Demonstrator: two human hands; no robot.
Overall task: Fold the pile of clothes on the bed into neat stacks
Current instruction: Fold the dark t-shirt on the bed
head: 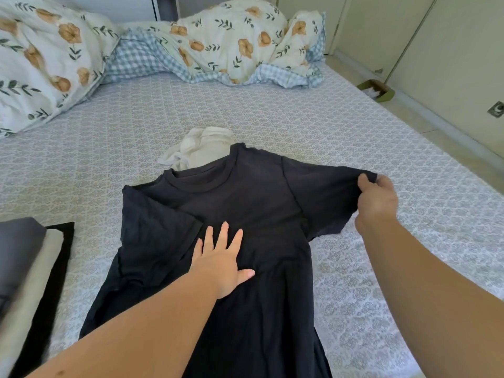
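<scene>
From the head view, a dark T-shirt (245, 241) lies spread flat on the bed (300, 110), its long axis running from the near edge of the bed, where the hem passes out of view, up toward the head of the bed, where the collar points; the left sleeve is already folded in over the body, so the right sleeve is the part that matters next. That sleeve stretches out toward the bed's right edge, and the right hand (377, 199) pinches its cuff between thumb and curled fingers, lifting it a little off the sheet; the left hand (222, 261) lies open, fingers straight and spread, pressing flat on the middle of the shirt, just inside the line where the sleeve would fold; the right hand is plainly the one placed to carry the cuff inward across the chest. A crumpled white garment (197, 151) lies just beyond the collar, partly under it; a stack of folded clothes (30, 271) sits by the left near corner; a rumpled floral duvet (231, 42) lies across the head of the bed.
</scene>
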